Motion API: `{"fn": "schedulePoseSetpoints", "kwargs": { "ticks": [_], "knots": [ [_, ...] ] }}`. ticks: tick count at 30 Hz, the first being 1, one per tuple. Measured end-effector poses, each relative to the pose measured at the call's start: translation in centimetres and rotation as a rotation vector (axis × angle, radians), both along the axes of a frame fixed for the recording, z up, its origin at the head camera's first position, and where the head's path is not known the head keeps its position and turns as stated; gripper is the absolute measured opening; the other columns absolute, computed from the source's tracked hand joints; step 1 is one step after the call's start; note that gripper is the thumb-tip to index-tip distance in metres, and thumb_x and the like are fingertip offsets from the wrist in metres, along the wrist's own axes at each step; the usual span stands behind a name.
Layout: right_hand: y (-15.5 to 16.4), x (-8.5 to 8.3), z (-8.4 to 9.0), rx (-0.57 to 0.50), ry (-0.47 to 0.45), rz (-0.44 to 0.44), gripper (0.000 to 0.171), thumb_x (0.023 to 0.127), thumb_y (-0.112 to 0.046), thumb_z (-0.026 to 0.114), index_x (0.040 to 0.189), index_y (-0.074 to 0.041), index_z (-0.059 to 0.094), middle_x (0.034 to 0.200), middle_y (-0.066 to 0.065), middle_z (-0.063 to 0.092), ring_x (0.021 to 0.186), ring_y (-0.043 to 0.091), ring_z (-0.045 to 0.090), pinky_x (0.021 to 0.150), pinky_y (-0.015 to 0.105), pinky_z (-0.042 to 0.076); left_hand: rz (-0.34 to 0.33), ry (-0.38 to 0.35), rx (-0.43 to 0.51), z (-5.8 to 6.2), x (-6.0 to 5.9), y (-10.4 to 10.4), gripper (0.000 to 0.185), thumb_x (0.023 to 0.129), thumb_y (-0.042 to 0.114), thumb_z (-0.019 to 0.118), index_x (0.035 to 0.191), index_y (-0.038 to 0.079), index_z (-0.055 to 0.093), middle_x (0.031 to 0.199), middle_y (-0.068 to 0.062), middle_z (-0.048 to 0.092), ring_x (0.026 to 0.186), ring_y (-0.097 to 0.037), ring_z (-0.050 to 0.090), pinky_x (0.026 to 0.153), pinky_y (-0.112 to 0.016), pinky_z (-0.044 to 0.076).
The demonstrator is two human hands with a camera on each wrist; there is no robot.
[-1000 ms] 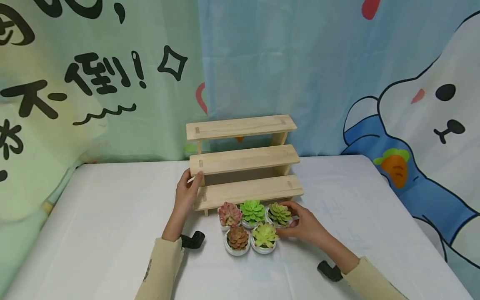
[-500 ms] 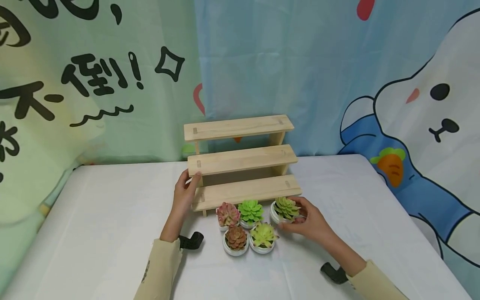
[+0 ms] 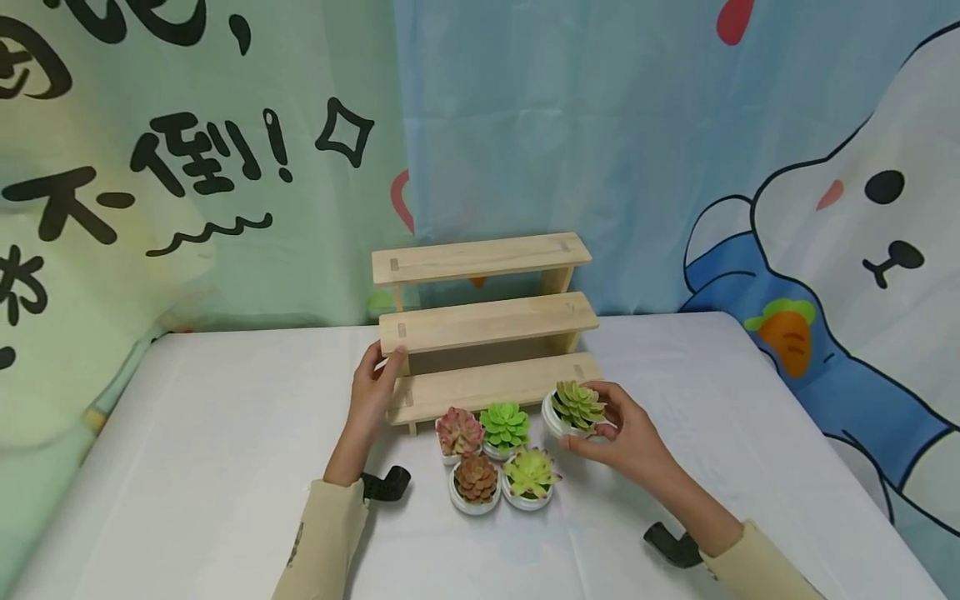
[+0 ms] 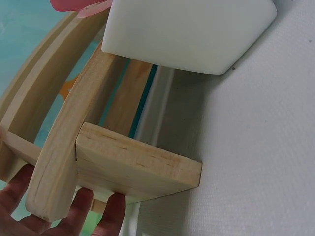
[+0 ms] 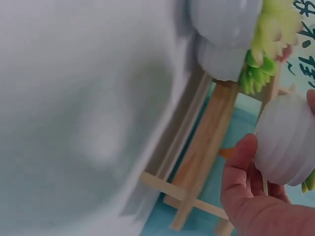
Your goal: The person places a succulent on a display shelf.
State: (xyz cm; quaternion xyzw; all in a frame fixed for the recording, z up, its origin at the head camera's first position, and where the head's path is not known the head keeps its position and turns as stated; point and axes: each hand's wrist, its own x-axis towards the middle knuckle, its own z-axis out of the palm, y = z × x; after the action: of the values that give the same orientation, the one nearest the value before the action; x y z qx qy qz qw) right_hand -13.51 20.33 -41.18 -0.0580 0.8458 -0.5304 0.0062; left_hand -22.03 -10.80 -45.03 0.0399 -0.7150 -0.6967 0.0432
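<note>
A three-tier wooden plant stand [image 3: 491, 322] stands at the back of the table. At its left end my left hand [image 3: 372, 386] holds the end of the middle tier; in the left wrist view fingertips [image 4: 114, 211] touch the side board. My right hand [image 3: 626, 429] grips a white pot with a green succulent [image 3: 577, 406], raised before the right part of the lowest tier. In the right wrist view the thumb and fingers pinch the ribbed pot [image 5: 285, 140]. Left of it stand potted succulents: pink [image 3: 459, 433], bright green [image 3: 505, 427], brown [image 3: 476, 479] and yellow-green [image 3: 531, 475].
A white cloth [image 3: 225, 467] covers the table. Behind the stand hangs a printed curtain [image 3: 637, 150] with lettering and a cartoon animal. A dark wrist camera mount [image 3: 386, 483] sticks out from the left wrist, another mount [image 3: 672, 546] from the right.
My right hand has lifted the green succulent's pot away from the group, up and slightly right toward the lowest tier. The left hand has stayed on the stand.
</note>
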Motion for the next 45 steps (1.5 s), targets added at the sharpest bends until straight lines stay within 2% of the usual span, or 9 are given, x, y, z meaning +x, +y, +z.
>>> {"fn": "schedulePoseSetpoints", "kwargs": {
  "ticks": [7,14,22,27,37,40,45],
  "knots": [
    [-0.8,-1.1,2.0,0.013,-0.004,-0.033,0.069,0.079,-0.004,0.079,0.134,0.007,0.039,0.125,0.021,0.050,0.095,-0.002,0.053,0.075,0.016,0.050,0.015,-0.006,-0.001,0.0,0.0,-0.2,0.047,0.099,0.028,0.054,0.137,0.002,0.050,0.137,-0.022,0.050,0.125,-0.041,0.050,0.102,-0.052,0.040],
    [-2.0,-2.6,3.8,0.021,0.001,-0.050,0.071,0.080,-0.006,0.078,0.137,0.007,0.037,0.125,0.023,0.049,0.096,0.008,0.054,0.071,0.018,0.050,0.007,0.002,-0.010,-0.1,-0.2,-0.1,0.047,0.099,0.029,0.054,0.137,0.003,0.050,0.136,-0.021,0.051,0.124,-0.040,0.051,0.100,-0.052,0.042],
    [-3.4,-3.9,4.9,0.021,0.028,-0.041,0.071,0.081,-0.007,0.077,0.139,0.005,0.037,0.129,0.022,0.048,0.101,0.013,0.053,0.073,0.019,0.049,0.004,0.023,-0.008,-0.2,-0.5,-0.3,0.047,0.098,0.029,0.055,0.138,0.004,0.051,0.135,-0.021,0.052,0.124,-0.039,0.052,0.100,-0.052,0.043],
    [-3.9,-4.7,5.5,0.006,0.032,-0.022,0.070,0.082,-0.008,0.076,0.139,0.004,0.037,0.130,0.022,0.048,0.100,0.010,0.052,0.074,0.018,0.049,0.001,0.021,-0.015,-0.1,-0.6,-0.3,0.048,0.098,0.031,0.055,0.138,0.004,0.050,0.135,-0.021,0.053,0.124,-0.039,0.053,0.099,-0.051,0.044],
    [-4.6,-6.0,6.8,0.009,0.070,0.016,0.069,0.084,-0.006,0.074,0.140,0.003,0.036,0.132,0.021,0.047,0.093,0.008,0.053,0.072,0.019,0.046,0.000,0.035,-0.020,-0.8,-0.5,0.0,0.046,0.098,0.031,0.055,0.137,0.004,0.052,0.134,-0.020,0.054,0.122,-0.038,0.055,0.098,-0.050,0.045],
    [-4.9,-6.4,7.1,-0.006,0.070,0.023,0.072,0.084,-0.007,0.073,0.143,0.003,0.033,0.134,0.021,0.045,0.095,0.003,0.053,0.075,0.018,0.048,0.003,0.039,-0.014,-0.7,-0.6,-0.1,0.047,0.098,0.030,0.055,0.137,0.004,0.052,0.134,-0.021,0.054,0.122,-0.038,0.055,0.097,-0.050,0.046],
    [-5.5,-7.3,7.6,-0.027,0.072,0.027,0.073,0.085,-0.009,0.073,0.144,0.002,0.031,0.135,0.021,0.044,0.096,0.006,0.053,0.073,0.020,0.049,0.011,0.039,-0.002,-0.6,-0.7,-0.2,0.046,0.098,0.030,0.056,0.136,0.004,0.053,0.134,-0.020,0.054,0.121,-0.037,0.056,0.096,-0.049,0.047]
  ]
}}
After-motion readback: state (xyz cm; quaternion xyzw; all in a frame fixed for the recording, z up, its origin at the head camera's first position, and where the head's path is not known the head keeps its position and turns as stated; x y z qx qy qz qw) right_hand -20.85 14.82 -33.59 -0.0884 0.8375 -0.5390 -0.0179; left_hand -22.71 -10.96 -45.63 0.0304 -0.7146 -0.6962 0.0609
